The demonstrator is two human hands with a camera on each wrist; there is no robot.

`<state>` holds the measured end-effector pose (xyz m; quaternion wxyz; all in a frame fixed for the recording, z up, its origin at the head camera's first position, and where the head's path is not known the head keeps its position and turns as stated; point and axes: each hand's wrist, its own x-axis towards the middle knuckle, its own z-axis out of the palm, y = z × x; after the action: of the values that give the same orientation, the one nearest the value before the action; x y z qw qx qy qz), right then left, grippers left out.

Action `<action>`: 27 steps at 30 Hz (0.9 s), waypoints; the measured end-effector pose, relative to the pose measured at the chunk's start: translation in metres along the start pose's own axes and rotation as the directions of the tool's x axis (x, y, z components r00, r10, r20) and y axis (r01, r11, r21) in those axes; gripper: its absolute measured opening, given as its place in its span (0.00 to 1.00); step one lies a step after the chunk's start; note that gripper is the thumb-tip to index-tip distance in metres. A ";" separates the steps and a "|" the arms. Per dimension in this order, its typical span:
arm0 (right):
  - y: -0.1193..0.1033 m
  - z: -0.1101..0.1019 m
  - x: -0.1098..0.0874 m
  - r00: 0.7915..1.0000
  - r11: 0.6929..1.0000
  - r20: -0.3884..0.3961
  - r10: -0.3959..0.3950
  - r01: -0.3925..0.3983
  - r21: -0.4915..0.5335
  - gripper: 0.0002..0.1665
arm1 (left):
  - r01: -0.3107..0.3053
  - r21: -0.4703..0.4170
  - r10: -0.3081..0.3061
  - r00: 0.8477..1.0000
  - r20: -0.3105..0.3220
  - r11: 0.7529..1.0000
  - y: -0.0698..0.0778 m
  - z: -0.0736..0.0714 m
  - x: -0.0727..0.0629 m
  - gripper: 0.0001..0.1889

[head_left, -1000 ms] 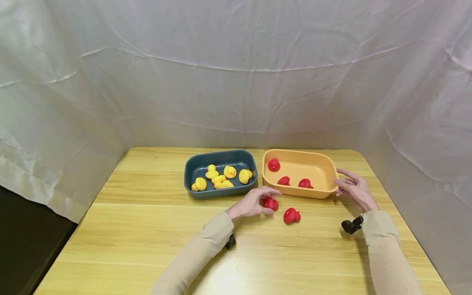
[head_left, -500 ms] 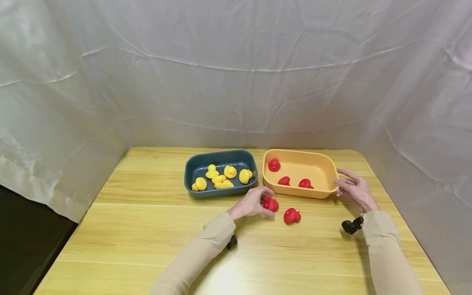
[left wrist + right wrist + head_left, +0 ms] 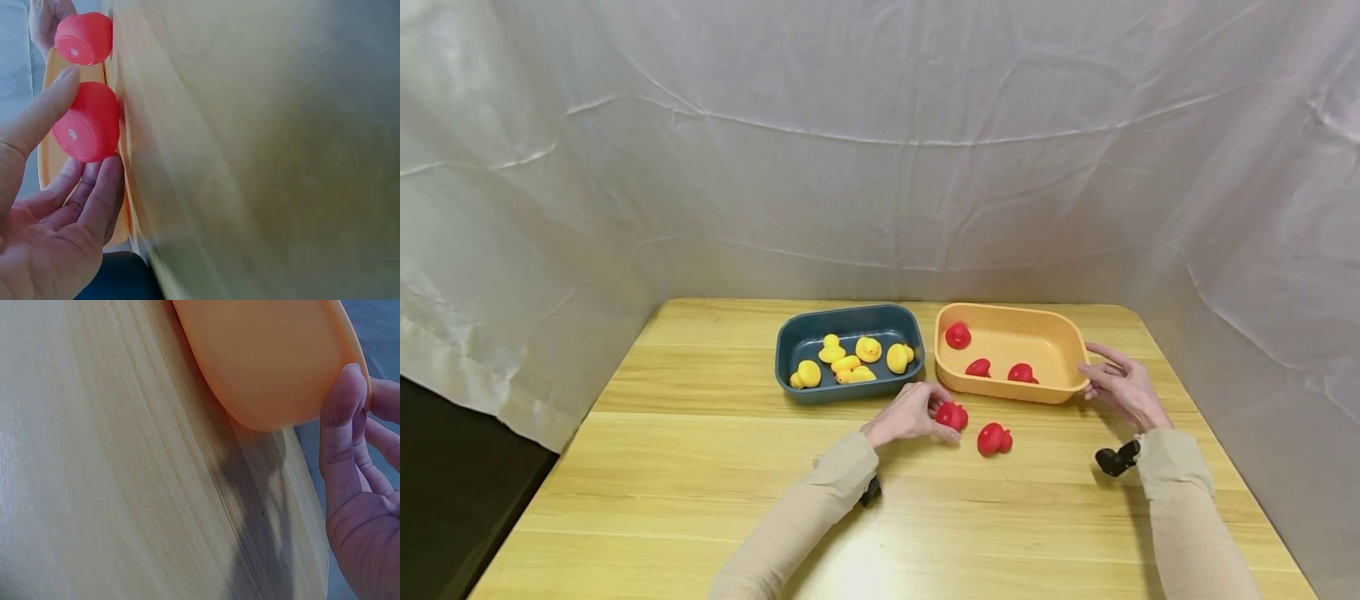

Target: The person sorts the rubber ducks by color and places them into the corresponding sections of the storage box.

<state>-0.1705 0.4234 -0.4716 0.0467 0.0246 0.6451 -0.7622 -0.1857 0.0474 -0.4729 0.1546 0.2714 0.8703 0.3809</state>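
Observation:
My left hand (image 3: 912, 414) curls round a red rubber duck (image 3: 952, 417) on the table, in front of the gap between two bins. In the left wrist view its thumb lies along one side of that duck (image 3: 87, 125) and the fingertips meet the other. A second red duck (image 3: 991, 439) lies just to the right. With my right hand (image 3: 1123, 390) I pinch the right end of the orange bin (image 3: 1011, 390), thumb inside the rim and fingers outside. Three red ducks sit in this bin, one of them (image 3: 957, 336) in the far left corner.
A dark blue bin (image 3: 850, 393) holding several yellow rubber ducks (image 3: 868, 349) stands left of the orange one. Both rest on a wooden table (image 3: 700, 467). Pale grey curtain (image 3: 880, 208) encloses its back and sides.
My left fingers have drawn in from over the red duck and closed round it. The right hand and the orange bin stay in place.

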 end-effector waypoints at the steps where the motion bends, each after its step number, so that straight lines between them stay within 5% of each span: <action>1: 0.000 0.000 0.000 1.000 1.000 0.000 0.000 0.000 0.001 0.31 | -0.002 0.001 0.002 1.000 0.002 1.000 0.000 0.000 0.000 0.31; 27: 0.000 0.000 0.000 1.000 1.000 0.003 0.004 -0.004 0.024 0.30 | -0.140 -0.161 0.130 0.989 -0.070 0.977 0.010 -0.023 -0.015 0.25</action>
<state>-0.1705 0.4231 -0.4717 0.0489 0.0252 0.6358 -0.7699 -0.1810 0.0313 -0.4496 0.1245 0.3047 0.8194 0.4692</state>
